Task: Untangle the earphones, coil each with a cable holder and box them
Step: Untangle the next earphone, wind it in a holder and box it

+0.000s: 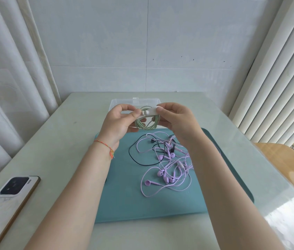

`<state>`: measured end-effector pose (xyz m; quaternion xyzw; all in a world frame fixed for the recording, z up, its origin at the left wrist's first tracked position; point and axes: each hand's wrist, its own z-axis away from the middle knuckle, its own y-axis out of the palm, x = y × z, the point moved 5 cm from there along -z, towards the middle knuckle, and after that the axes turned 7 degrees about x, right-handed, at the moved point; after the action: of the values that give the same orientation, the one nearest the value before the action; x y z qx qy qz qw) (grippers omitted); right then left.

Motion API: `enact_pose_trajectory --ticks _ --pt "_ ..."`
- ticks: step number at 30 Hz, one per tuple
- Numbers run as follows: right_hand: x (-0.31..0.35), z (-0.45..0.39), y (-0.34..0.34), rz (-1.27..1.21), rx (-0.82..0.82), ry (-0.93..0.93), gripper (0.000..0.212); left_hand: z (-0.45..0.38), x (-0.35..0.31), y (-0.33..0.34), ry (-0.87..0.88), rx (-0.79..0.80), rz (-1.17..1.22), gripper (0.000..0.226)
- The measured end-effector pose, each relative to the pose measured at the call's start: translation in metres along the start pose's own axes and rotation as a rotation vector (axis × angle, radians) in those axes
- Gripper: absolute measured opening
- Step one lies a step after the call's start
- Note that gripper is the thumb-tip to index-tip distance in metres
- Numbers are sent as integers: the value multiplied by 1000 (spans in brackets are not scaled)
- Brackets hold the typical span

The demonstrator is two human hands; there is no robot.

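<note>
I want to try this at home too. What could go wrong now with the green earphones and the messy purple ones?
1. Both hands, left and right, pinch the white cable holder around the green coil. If it slips before it closes, the coil may spring loose.
2. The coil hangs in the air over the teal mat, so a dropped loop could land in the purple and black tangle and snag.

You have nothing to read here: no text, label, brand, number or sign can be made out on anything in view. The white phone case (11,199) lying camera-side up at the near left of the pale green counter (66,141) shows no legible mark, and the clear plastic box (117,102) at the far side carries no lettering you could read.
</note>
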<state>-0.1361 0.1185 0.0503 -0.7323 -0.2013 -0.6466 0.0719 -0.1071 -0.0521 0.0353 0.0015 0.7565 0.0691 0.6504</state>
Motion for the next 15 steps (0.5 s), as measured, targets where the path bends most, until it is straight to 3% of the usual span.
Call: enact_pose_trajectory --ticks 5,15 --pt "-2 -2 -6 60 20 46 11 -2 0 -3 17 14 -92 29" --pt "4 -3 -19 471 94 133 18 -7 -20 6 -31 100 -219 27"
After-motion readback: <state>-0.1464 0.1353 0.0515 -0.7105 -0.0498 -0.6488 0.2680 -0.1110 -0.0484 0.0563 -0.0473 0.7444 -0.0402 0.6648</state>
